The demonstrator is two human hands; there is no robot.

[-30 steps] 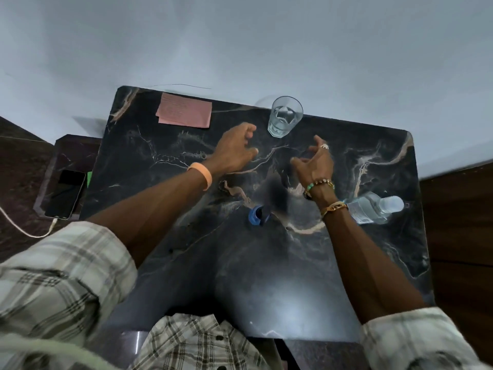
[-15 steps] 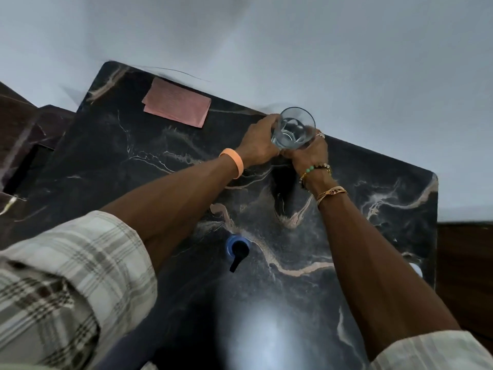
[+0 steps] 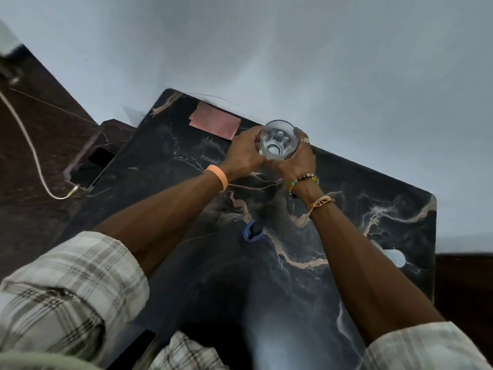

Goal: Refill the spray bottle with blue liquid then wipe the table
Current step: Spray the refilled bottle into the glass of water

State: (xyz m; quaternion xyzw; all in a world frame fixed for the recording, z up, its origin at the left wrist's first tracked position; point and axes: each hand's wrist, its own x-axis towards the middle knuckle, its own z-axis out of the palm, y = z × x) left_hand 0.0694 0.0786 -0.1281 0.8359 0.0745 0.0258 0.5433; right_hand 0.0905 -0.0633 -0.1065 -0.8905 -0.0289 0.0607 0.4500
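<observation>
A clear drinking glass (image 3: 278, 138) with a little clear liquid stands at the far edge of the black marble table (image 3: 202, 263). My left hand (image 3: 244, 152) wraps around its left side and my right hand (image 3: 297, 158) around its right side; both grip it. A blue spray head with a black nozzle (image 3: 252, 231) lies on the table between my forearms. A clear plastic bottle with a white cap (image 3: 392, 256) lies near the right edge, mostly hidden behind my right forearm. A pink cloth (image 3: 214, 122) lies flat at the far left of the table.
A phone (image 3: 92, 168) on a white charging cable (image 3: 32, 156) rests on a lower dark ledge to the left. A white wall runs behind the table. Dark wood flanks the table on both sides.
Both hands reached forward from mid-table to the glass and closed around it. The view has swung, so the table appears tilted and the phone is back in sight.
</observation>
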